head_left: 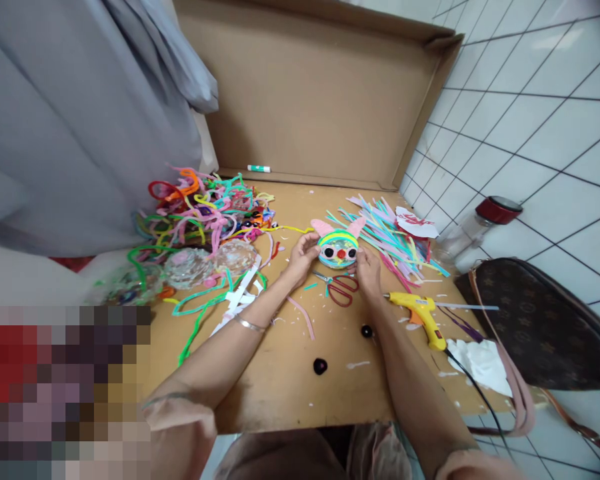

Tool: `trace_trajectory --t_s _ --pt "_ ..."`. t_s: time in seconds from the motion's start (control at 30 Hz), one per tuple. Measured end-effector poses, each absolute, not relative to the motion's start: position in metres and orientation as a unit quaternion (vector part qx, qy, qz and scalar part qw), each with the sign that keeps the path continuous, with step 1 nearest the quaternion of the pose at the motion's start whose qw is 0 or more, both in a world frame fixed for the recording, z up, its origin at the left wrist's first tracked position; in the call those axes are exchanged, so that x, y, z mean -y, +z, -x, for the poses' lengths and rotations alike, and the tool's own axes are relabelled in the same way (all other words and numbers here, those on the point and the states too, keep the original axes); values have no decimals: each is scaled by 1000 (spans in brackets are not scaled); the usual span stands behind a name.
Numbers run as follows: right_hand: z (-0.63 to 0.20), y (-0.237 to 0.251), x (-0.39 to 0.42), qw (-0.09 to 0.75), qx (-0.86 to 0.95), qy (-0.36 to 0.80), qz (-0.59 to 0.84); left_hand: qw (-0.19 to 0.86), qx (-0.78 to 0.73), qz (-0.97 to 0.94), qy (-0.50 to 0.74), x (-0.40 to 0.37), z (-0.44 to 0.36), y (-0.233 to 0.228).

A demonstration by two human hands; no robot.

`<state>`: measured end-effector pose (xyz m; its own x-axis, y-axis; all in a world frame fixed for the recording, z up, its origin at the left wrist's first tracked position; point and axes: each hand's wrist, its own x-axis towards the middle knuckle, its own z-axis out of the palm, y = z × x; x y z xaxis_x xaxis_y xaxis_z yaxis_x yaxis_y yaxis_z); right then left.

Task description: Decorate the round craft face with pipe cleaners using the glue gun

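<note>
A tangle of pipe cleaners lies at the left of the cardboard sheet, with clear plastic domes just in front. The left hand pinches the left edge of the round craft face, fingers curled onto it; the right hand clamps its right edge. Scissors lie just below it, the glue gun to the right. The piece probably wants firm, even pressure from both sides, fingertips kept off the glued eyes and nose
</note>
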<state>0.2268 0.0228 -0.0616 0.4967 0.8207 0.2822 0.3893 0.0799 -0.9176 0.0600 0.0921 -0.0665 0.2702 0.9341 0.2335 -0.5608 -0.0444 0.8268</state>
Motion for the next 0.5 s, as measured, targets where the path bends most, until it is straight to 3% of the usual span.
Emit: trace_trajectory --t_s 0.5 --pt "-230 -64 -25 572 480 147 649 654 -235 -461 551 -95 -60 -59"
